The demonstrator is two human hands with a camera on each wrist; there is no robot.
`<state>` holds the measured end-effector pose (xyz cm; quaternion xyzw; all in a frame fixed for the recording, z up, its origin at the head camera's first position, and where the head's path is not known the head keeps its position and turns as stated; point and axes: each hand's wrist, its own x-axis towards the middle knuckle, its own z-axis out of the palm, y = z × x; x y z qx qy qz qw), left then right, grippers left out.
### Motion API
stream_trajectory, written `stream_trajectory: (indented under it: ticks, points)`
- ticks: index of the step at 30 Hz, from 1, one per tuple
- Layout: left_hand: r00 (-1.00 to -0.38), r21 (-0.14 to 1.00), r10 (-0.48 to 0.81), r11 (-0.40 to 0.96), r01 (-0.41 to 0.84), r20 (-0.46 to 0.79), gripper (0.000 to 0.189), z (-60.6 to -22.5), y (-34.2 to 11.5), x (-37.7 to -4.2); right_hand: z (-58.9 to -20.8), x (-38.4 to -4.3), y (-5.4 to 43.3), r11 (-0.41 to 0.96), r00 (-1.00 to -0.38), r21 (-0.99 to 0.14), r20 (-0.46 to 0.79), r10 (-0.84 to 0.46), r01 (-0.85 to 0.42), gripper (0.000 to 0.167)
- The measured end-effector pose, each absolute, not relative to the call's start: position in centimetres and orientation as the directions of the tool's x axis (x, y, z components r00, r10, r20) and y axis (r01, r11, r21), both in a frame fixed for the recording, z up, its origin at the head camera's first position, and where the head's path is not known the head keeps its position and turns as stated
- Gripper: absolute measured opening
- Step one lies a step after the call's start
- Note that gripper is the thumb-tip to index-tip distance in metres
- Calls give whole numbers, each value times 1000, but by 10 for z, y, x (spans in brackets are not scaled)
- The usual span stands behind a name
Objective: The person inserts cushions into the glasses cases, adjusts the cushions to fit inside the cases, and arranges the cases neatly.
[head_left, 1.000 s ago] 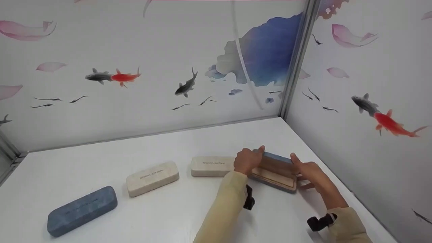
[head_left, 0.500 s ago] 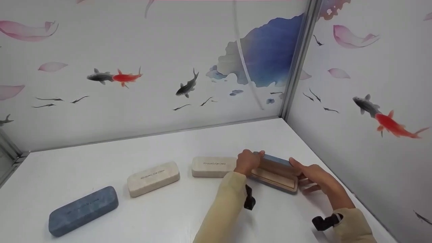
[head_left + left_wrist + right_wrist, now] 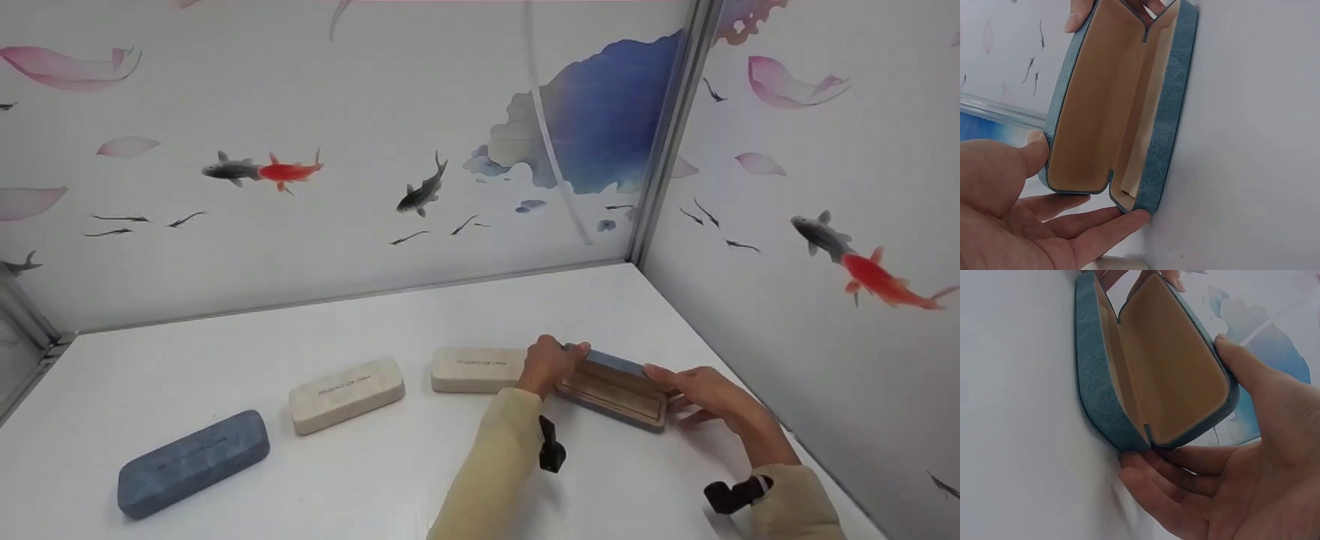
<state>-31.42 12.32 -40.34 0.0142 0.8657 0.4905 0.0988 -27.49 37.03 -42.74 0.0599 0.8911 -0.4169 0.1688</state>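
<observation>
A blue glasses case (image 3: 611,397) stands with its lid partly raised on the right of the table, its tan lining facing me. At its left end, my left hand (image 3: 551,364) holds it, thumb on the lid's rim and fingers beneath by the hinge corner. My right hand (image 3: 709,394) grips the opposite end in the same way. A pale cloth (image 3: 1148,118) with a zigzag edge lies inside the case in the left wrist view. Close to my left hand, a cream glasses case (image 3: 476,371) is closed and partly covered by that hand.
Another closed cream glasses case (image 3: 346,396) lies left of centre. Farther left is a closed blue glasses case (image 3: 193,465). A printed wall (image 3: 337,262) borders the white table (image 3: 337,487) at the back, and a second wall (image 3: 780,300) at the right.
The raised lid has come down a little, and the inside of the case looks darker. Both hands have sunk slightly with it. The other cases stay where they were.
</observation>
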Motion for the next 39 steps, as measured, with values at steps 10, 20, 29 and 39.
stream_trajectory:
  ticks: [10, 20, 29, 39]
  points:
    - [-986, 865, 92, 497, -73, -136, 52, -411, 121, -312, -435, -276, 374, 683, -955, -712, -286, -73, 162, 85]
    - [-995, 864, 75, 503, -18, -65, 43, -419, 120, -309, -438, -276, 374, 698, -965, -709, -240, -109, 98, 77]
    - [-994, 853, 103, 521, 25, -33, 55, -426, 113, -311, -438, -277, 374, 680, -969, -729, -218, -117, 82, 71]
    - [-986, 859, 161, 510, 38, -52, 54, -431, 106, -313, -440, -276, 374, 692, -976, -720, -181, -124, 46, 75]
